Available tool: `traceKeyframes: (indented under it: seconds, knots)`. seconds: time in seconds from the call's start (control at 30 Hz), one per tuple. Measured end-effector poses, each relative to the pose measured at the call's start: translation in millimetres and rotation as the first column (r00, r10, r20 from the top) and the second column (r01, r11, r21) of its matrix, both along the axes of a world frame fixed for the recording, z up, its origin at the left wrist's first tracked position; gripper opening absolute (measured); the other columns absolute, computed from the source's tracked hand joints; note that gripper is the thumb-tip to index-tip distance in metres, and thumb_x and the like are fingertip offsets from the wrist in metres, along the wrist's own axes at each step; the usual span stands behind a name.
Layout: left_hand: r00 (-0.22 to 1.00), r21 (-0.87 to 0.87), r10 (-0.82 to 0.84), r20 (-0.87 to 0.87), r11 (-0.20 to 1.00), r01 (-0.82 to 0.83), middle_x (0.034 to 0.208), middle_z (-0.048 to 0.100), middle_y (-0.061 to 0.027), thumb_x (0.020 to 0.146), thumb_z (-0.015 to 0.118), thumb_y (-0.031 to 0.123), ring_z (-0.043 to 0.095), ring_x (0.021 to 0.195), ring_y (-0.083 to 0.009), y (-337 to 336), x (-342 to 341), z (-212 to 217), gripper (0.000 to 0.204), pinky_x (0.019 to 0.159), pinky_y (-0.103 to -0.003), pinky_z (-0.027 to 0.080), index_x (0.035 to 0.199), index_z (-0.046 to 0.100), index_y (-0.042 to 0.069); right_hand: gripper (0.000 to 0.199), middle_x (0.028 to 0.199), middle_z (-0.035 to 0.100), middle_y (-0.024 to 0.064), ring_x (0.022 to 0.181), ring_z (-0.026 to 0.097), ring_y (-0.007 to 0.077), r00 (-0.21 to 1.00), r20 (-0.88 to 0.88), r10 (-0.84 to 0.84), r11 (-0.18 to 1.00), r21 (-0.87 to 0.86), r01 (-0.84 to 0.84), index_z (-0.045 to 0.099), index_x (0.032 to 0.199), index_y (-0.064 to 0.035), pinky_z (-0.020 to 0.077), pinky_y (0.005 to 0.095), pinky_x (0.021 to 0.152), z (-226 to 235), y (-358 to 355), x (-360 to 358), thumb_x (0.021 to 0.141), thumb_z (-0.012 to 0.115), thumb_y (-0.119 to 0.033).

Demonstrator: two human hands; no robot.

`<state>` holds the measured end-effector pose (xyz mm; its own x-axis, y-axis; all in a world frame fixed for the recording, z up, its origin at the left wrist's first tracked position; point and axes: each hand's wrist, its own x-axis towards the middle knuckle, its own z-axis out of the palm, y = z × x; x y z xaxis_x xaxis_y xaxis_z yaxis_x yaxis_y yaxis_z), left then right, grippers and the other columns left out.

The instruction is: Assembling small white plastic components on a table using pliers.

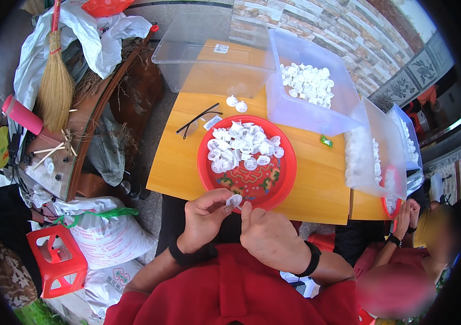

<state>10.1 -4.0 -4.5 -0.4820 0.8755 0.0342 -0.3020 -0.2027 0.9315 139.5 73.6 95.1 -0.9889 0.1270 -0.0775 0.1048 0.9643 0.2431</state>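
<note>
My left hand [202, 221] pinches a small round white plastic part [234, 200] between thumb and fingertips, over the near rim of a red plastic tray [290, 172]. Close beside it, my right hand [275, 239] is closed, its thumb and index finger pointing at the part. Something thin and pale seems to run from those fingertips to the part, too small to name. Inside the tray, a pile of similar white parts [241, 143] covers the far half, leaving the printed bottom visible nearer me.
The tray stands on a wooden table [179, 168] with glasses [199, 120], a green wrapper [326, 141] and two loose white parts [236, 103]. Behind are an empty clear bin [214, 70] and a bin of parts [317, 116]. A co-worker [398, 260] sits right; a red stool [57, 260] stands left.
</note>
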Motion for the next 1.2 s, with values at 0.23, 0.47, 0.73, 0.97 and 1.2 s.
traceKeyframes:
  seconds: [0.23, 0.47, 0.73, 0.97, 1.2]
  knots:
    - [0.999, -0.072, 0.007, -0.040, 0.997, -0.010, 0.094, 0.065, -0.0082, 0.079, 0.059, -0.012, 0.062, 0.087, -0.0135, 0.9, -2.8, -1.6, 0.022, 0.077, -0.026, 0.052, 0.099, 0.061, -0.003, 0.040, 0.056, 0.048, 0.0049, 0.049, 0.049, 0.0127, 0.996, 0.043, 0.078, 0.994, 0.077, -0.081, 0.059, 0.104, 0.0122, 0.0358, 0.0250, 0.037, -2.0, 0.3, -4.1, 0.067, 0.057, -0.005]
    - [0.991, -0.104, -0.069, 0.111, 0.991, 0.081, 0.097, 0.064, -0.0086, 0.079, 0.058, -0.012, 0.062, 0.087, -0.0140, -3.5, -10.7, -11.0, 0.025, 0.077, -0.026, 0.052, 0.102, 0.061, -0.003, 0.040, 0.059, 0.049, 0.0065, 0.052, 0.052, 0.0163, 0.998, -0.013, 0.059, 0.998, -0.001, -0.059, 0.059, 0.106, 0.0086, 0.0392, 0.0269, 0.041, -11.8, 0.6, -4.7, 0.068, 0.057, -0.007]
    - [0.964, 0.100, -0.133, 0.232, 0.989, 0.113, 0.101, 0.064, -0.0105, 0.081, 0.055, -0.011, 0.062, 0.090, -0.0161, -4.5, -35.0, -10.3, 0.027, 0.078, -0.027, 0.052, 0.107, 0.057, -0.002, 0.035, 0.065, 0.054, 0.0108, 0.055, 0.057, 0.0225, 0.837, -0.313, -0.448, 0.809, -0.540, 0.232, 0.057, 0.109, 0.0037, 0.0440, 0.0310, 0.047, -20.8, 10.1, 4.4, 0.076, 0.060, -0.004]
    - [0.967, 0.186, -0.137, 0.213, 0.978, 0.097, 0.111, 0.059, -0.0141, 0.084, 0.055, -0.007, 0.060, 0.096, -0.0178, 1.3, -39.5, -8.3, 0.025, 0.081, -0.029, 0.052, 0.109, 0.055, -0.002, 0.022, 0.070, 0.056, 0.0030, 0.063, 0.051, 0.0068, 0.601, 0.034, -0.799, 0.035, -0.994, 0.103, 0.059, 0.098, 0.0018, 0.0411, 0.0233, 0.056, -35.5, 10.0, -9.7, 0.079, 0.063, -0.007]
    - [0.957, 0.175, -0.150, 0.247, 0.979, 0.108, 0.110, 0.059, -0.0138, 0.084, 0.057, -0.006, 0.059, 0.098, -0.0174, 3.7, -41.9, -9.1, 0.025, 0.082, -0.028, 0.051, 0.108, 0.055, -0.003, 0.015, 0.075, 0.055, -0.0003, 0.068, 0.048, 0.0043, 0.540, 0.164, -0.825, -0.095, -0.983, 0.154, 0.057, 0.088, 0.0015, 0.0402, 0.0207, 0.059, -45.7, 15.2, -31.1, 0.078, 0.063, -0.007]
